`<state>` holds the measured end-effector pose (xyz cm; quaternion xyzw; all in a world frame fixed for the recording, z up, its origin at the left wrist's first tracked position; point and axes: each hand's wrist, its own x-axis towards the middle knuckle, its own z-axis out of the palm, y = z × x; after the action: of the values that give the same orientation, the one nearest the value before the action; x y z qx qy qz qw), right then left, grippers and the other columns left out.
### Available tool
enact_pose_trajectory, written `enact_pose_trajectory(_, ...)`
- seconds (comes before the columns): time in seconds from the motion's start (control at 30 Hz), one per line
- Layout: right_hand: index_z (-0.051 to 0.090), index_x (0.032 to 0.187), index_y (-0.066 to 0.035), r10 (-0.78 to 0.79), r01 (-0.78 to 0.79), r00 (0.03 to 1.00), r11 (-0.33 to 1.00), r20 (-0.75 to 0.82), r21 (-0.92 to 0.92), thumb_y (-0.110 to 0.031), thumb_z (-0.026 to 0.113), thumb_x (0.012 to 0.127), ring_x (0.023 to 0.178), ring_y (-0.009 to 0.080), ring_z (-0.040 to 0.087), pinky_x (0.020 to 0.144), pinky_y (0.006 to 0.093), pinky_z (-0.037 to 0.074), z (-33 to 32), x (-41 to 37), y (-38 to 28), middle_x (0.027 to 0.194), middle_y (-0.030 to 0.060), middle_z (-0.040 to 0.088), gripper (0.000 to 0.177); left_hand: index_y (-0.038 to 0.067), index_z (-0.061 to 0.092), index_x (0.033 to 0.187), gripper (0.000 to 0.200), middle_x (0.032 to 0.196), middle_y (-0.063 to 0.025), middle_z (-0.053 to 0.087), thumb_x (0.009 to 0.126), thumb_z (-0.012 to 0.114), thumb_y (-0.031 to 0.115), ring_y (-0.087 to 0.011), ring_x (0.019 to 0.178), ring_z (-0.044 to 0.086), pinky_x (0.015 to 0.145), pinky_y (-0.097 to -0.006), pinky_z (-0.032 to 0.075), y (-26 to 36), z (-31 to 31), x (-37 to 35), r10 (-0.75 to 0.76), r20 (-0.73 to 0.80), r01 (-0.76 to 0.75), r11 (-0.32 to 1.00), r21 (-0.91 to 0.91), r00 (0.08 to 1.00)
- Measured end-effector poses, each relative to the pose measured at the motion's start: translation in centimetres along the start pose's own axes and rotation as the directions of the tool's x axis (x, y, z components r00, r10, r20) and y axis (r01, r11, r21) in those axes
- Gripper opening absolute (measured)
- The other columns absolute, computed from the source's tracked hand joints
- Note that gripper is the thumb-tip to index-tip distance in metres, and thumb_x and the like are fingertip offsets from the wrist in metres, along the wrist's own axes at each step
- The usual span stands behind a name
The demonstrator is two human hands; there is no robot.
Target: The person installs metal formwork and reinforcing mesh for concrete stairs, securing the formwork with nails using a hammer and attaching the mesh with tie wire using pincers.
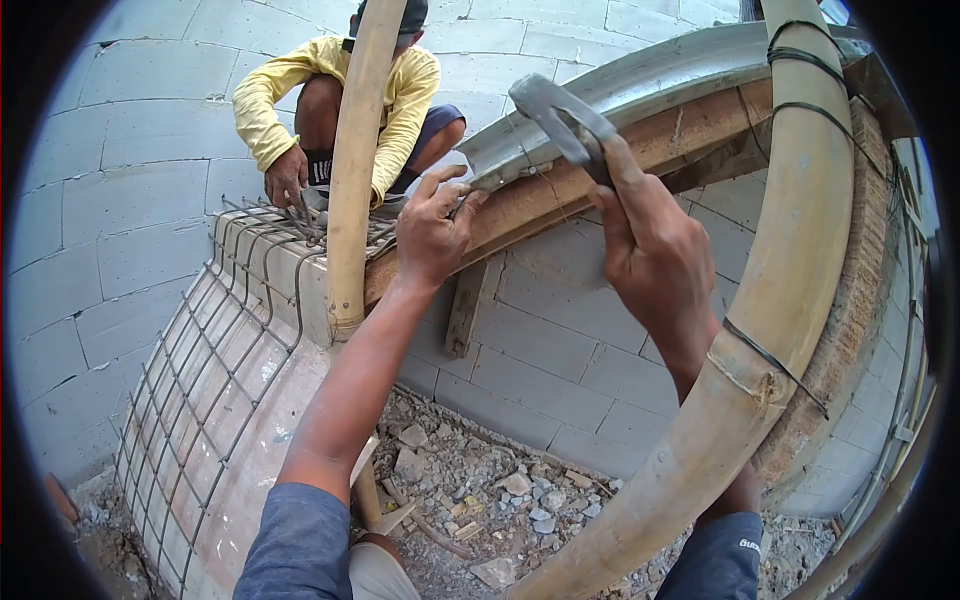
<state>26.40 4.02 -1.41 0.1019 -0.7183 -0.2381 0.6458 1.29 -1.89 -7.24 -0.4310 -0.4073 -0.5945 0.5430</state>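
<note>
Far left: a rebar cage (200, 380), leaning up along a block pillar. Above it, crouched on the wall top, a co-worker in a yellow shirt (265, 100), with one hand (287, 178) on the bent bar ends. Just beside, an upright bamboo pole (355, 170), crossing in front of that person. Then the left hand (432, 232): fingers bent, tips pressed at the edge of the wooden board (640, 150) under the grey strip (650, 75). Impossible to tell whether something small is pinched between them. Further right, the right hand (650, 250), closed firmly around the handle of the hammer (565, 120), with the head raised above the board and near the left fingertips. Far right, a thick bamboo post (790, 280), bound with wire, curving down past the right forearm. Below, rubble (500, 490) on the ground at the foot of the block wall (540, 350). Possible trouble, as a judgement only: bruised left fingertips from a blow slightly off line, because of their closeness to the hammer head; a glancing hit on the smooth grey strip and a skid of the hammer toward the co-worker; a scratch on the forearm from the wire ends on the post; a bad landing on the rubble after any loss of balance.
</note>
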Motion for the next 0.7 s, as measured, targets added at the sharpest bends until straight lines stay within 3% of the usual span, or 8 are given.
enact_pose_trajectory(0.07, 0.052, 0.141, -0.019, 0.128, -0.071, 0.966, 0.967, 0.224, -0.244, -0.033, 0.056, 0.099, 0.062, 0.0341, 0.066, 0.055, 0.0471, 0.052, 0.5, 0.6, 0.9, 0.08, 0.0151, 0.063, 0.045, -0.002, 0.072, 0.093, 0.016, 0.111, -0.0139, 0.069, 0.082, 0.076, 0.009, -0.0286, 0.098, 0.067, 0.084, -0.0363, 0.052, 0.2, -0.2, 0.1, 0.01, 0.012, -0.01, 1.0, 0.008, 1.0)
enact_pose_trajectory(0.2, 0.053, 0.14, -0.017, 0.197, -0.114, 0.936, 0.954, 0.292, -0.277, -0.029, 0.058, 0.098, 0.065, 0.0358, 0.067, 0.057, 0.0476, 0.052, -1.2, 1.0, 0.3, 0.081, 0.0171, 0.064, 0.044, 0.002, 0.071, 0.092, 0.015, 0.109, -0.0114, 0.069, 0.083, 0.076, 0.013, -0.0295, 0.092, 0.068, 0.078, -0.0379, 0.053, -0.7, 0.4, -0.4, 0.054, -0.038, -0.054, 0.998, 0.013, 0.998)
enact_pose_trajectory(0.27, 0.055, 0.137, -0.012, 0.127, -0.121, 0.98, 0.992, 0.156, -0.045, -0.022, 0.058, 0.098, 0.066, 0.0367, 0.066, 0.057, 0.0455, 0.053, -1.1, -0.5, 0.7, 0.084, 0.0182, 0.065, 0.04, 0.005, 0.07, 0.091, 0.016, 0.107, -0.0086, 0.069, 0.084, 0.075, 0.018, -0.0302, 0.088, 0.068, 0.072, -0.0393, 0.054, -0.6, 0.6, 0.2, 0.11, -0.084, -0.108, 0.994, 0.028, 0.99)
enact_pose_trajectory(0.37, 0.055, 0.135, -0.008, 0.064, -0.068, 0.997, 0.986, 0.03, 0.153, -0.015, 0.06, 0.096, 0.067, 0.0363, 0.066, 0.057, 0.0438, 0.053, -1.2, -2.3, 0.0, 0.085, 0.0168, 0.065, 0.04, -0.001, 0.07, 0.093, 0.016, 0.107, -0.0148, 0.069, 0.082, 0.076, 0.009, -0.0301, 0.094, 0.068, 0.081, -0.0369, 0.053, 0.4, 0.0, -0.4, -0.014, -0.024, 0.014, 1.0, -0.007, 1.0)
enact_pose_trajectory(0.5, 0.053, 0.137, -0.006, -0.074, 0.112, 0.986, 0.956, -0.146, 0.271, -0.009, 0.063, 0.094, 0.067, 0.0342, 0.065, 0.056, 0.0432, 0.051, -0.9, -2.1, -1.3, 0.085, 0.0143, 0.065, 0.044, 0.002, 0.069, 0.089, 0.015, 0.098, -0.0132, 0.068, 0.082, 0.077, 0.012, -0.0303, 0.088, 0.068, 0.074, -0.0387, 0.053, 0.8, 0.0, -0.3, -0.044, -0.043, 0.044, 0.999, -0.013, 0.998)
enact_pose_trajectory(0.53, 0.052, 0.138, -0.007, -0.184, 0.223, 0.965, 0.95, -0.188, 0.218, -0.009, 0.063, 0.093, 0.067, 0.0336, 0.065, 0.056, 0.0432, 0.051, -0.3, -2.2, -1.2, 0.085, 0.0133, 0.065, 0.047, 0.004, 0.07, 0.091, 0.014, 0.096, -0.0112, 0.065, 0.083, 0.076, 0.014, -0.0301, 0.082, 0.067, 0.069, -0.0399, 0.052, 0.6, -0.1, -0.3, -0.042, -0.027, 0.042, 0.999, -0.015, 0.999)
enact_pose_trajectory(0.63, 0.05, 0.14, -0.008, -0.11, 0.105, 0.994, 0.98, 0.016, 0.166, -0.011, 0.065, 0.092, 0.066, 0.032, 0.065, 0.055, 0.0425, 0.052, 0.4, -3.3, -0.7, 0.088, 0.0128, 0.066, 0.05, 0.006, 0.07, 0.092, 0.013, 0.095, -0.01, 0.062, 0.084, 0.075, 0.016, -0.0307, 0.078, 0.065, 0.065, -0.0416, 0.051, 0.7, -0.2, -0.7, -0.057, -0.028, 0.059, 0.995, 0.074, 0.998)
enact_pose_trajectory(0.7, 0.05, 0.14, -0.008, 0.105, -0.041, 0.918, 0.984, 0.383, -0.171, -0.011, 0.066, 0.092, 0.066, 0.0332, 0.065, 0.055, 0.042, 0.053, 0.3, -2.7, -0.6, 0.089, 0.0133, 0.066, 0.051, 0.008, 0.07, 0.091, 0.012, 0.096, -0.0096, 0.061, 0.086, 0.074, 0.019, -0.0318, 0.077, 0.065, 0.063, -0.043, 0.051, 1.1, 0.3, 0.0, -0.045, -0.049, 0.048, 0.997, 0.062, 0.998)
